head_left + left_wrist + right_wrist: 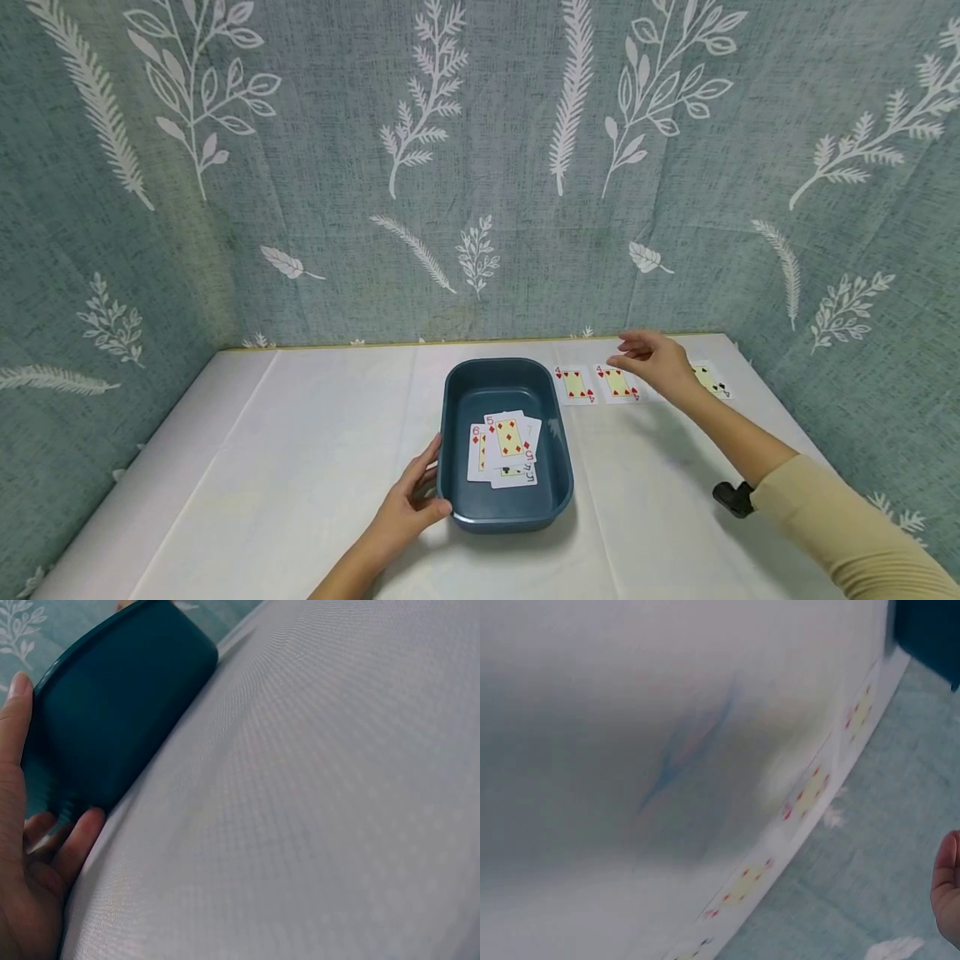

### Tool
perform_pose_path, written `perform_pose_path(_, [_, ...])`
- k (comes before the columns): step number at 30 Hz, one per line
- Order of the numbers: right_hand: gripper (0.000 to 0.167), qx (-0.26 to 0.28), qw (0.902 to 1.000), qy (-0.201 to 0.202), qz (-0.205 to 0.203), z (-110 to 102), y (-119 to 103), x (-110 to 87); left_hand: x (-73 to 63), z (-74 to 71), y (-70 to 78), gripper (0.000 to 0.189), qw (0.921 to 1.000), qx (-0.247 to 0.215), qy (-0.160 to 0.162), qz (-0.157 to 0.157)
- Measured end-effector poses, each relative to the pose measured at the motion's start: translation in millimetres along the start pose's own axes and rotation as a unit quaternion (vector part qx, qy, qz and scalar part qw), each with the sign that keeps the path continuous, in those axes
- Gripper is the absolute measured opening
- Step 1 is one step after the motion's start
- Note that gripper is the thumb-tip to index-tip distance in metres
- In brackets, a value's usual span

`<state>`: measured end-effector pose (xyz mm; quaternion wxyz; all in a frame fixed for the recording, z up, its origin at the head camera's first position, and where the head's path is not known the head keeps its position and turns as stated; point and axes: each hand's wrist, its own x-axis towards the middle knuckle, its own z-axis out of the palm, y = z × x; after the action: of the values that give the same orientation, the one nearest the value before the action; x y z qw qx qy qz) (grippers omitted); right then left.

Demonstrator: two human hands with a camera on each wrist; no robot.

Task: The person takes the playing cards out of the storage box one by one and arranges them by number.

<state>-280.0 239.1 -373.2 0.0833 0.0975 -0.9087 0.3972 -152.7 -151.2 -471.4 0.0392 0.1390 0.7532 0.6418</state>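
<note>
My left hand (405, 504) grips the near left corner of a dark blue plastic bin (506, 518), thumb at the rim and fingers along its side. The left wrist view shows the thumb (16, 712) by the rim and fingertips low against the wall. Inside the bin lies a loose pile of playing cards, with a five of diamonds (510, 439) on top and a six of diamonds (475, 467) at its left. Over the card row my right hand (660, 362) hovers, fingers loosely bent, nothing visible between them. Beneath it lie a four of hearts (573, 385) and another red four (617, 385).
At the row's right end is a black-suited card (711, 379); the right wrist view shows several cards along the table's back edge. A white cloth covers the table (300, 467). Patterned green fabric (480, 167) stands behind and at the sides. A black object (733, 498) is by the right sleeve.
</note>
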Motion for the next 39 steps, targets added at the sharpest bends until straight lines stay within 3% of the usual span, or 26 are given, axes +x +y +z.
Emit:
perform_pose_path(12, [0.053, 0.051, 0.9977, -0.029, -0.036, 21, -30, -5.6, 1.2, -0.2, 0.9, 0.078, 1.0, 0.002, -0.007, 0.005])
perform_pose_path(21, [0.05, 0.052, 0.9956, -0.039, -0.067, 41, -50, -7.0, 0.3, -0.5, -0.2, 0.078, 1.0, 0.001, -0.001, -0.006])
perform_pose_path(31, [0.057, 0.04, 0.9874, -0.101, -0.116, 64, -68, -5.9, 0.4, -0.8, -1.4, 0.078, 1.0, -0.003, -0.006, 0.003])
perform_pose_path(39, [0.063, 0.006, 0.9773, -0.168, -0.128, 81, -78, 1.3, -0.1, -0.6, -0.2, 0.078, 0.9999, -0.007, -0.002, -0.009])
